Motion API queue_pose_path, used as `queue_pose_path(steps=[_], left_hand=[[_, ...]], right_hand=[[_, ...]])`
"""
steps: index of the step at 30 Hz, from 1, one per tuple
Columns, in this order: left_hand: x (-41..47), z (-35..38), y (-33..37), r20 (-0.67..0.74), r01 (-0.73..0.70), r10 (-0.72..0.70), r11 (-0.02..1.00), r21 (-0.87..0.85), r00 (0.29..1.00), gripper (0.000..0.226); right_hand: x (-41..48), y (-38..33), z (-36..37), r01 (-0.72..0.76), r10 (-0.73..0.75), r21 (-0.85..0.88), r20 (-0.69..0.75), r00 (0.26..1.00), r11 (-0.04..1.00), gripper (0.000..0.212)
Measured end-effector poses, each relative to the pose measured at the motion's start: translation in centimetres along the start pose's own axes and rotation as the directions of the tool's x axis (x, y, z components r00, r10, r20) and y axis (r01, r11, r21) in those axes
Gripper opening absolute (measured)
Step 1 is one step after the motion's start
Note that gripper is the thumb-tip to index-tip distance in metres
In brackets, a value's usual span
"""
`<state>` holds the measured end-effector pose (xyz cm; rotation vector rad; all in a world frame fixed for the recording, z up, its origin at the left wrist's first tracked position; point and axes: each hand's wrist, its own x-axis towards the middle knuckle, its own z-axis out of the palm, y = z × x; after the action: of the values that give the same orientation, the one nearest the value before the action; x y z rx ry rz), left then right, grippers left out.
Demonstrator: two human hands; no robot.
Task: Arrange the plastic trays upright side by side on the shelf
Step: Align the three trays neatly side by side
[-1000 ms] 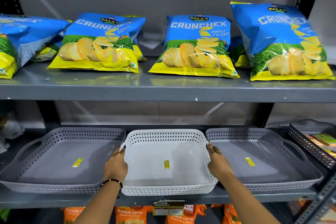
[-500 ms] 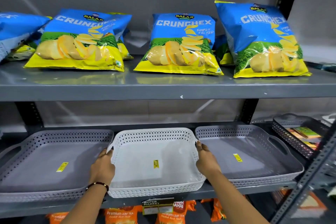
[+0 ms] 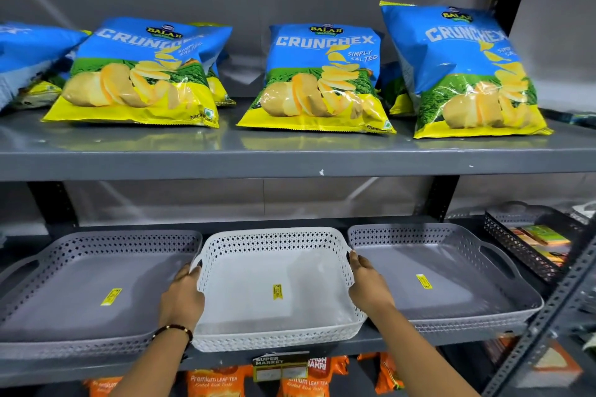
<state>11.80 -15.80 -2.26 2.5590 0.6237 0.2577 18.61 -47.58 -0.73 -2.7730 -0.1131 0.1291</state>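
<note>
Lower shelf [image 3: 371, 340], left to right: a grey tray [image 3: 64, 293] lying flat at 9 o'clock; the left hand [image 3: 181, 296], its grip closed on the left handle of the white tray [image 3: 274, 267]; the white tray at centre, flat, its near edge overhanging the shelf front; the right hand [image 3: 367, 284], its grip closed on the right rim; a second grey tray [image 3: 451, 284] at 3 o'clock, touching the white one. Crisp bags [image 3: 319, 80] fill the upper shelf at 12 o'clock.
</note>
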Motion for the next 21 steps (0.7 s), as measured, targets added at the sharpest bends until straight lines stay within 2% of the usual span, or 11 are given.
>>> queue_pose_path(steps=[21], left_hand=[[-0.26,-0.21,0.30,-0.014,-0.010,0.010,1.000,0.013,1.000,0.061]], right_hand=[[-0.17,0.07,-0.24,0.009,-0.009,0.008,0.000,1.000,1.000,0.077]])
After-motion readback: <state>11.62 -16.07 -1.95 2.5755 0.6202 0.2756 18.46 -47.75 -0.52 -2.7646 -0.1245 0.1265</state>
